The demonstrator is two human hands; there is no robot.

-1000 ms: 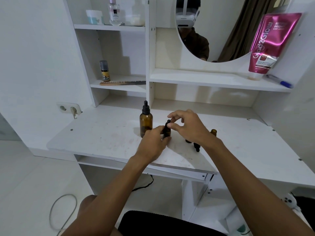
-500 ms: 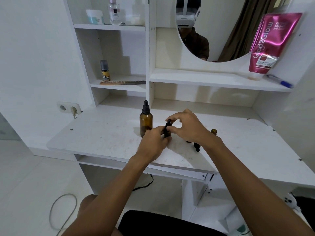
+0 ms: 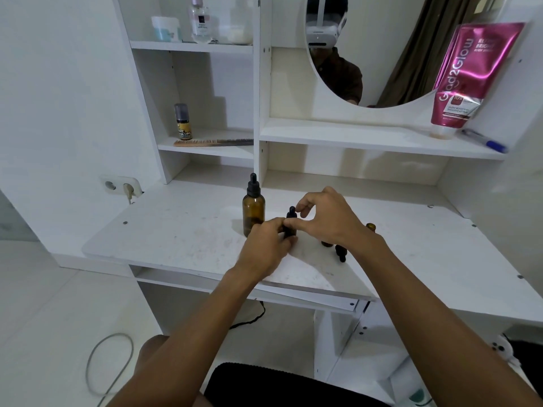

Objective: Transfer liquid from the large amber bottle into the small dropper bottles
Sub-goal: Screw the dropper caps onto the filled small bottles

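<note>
Large amber bottle (image 3: 253, 214) of glossy brown glass with matt black dropper cap (image 3: 253, 186), small dropper bottle (image 3: 291, 226) of dark glossy glass, table (image 3: 182, 230) of smooth white laminate with dull smudges, far-right pink tube (image 3: 476, 74) of shiny crinkled plastic, wooden-backed comb (image 3: 211, 141)

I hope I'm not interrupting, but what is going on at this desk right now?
A person at a white desk is working on a small dropper bottle. The left hand holds its body on the desktop, while the right hand curls thumb and fingers round its black dropper top. The large amber bottle stands just to the left, capped and untouched. Behind the right wrist stands a second small bottle, open, with a loose dropper lying nearby.
</note>
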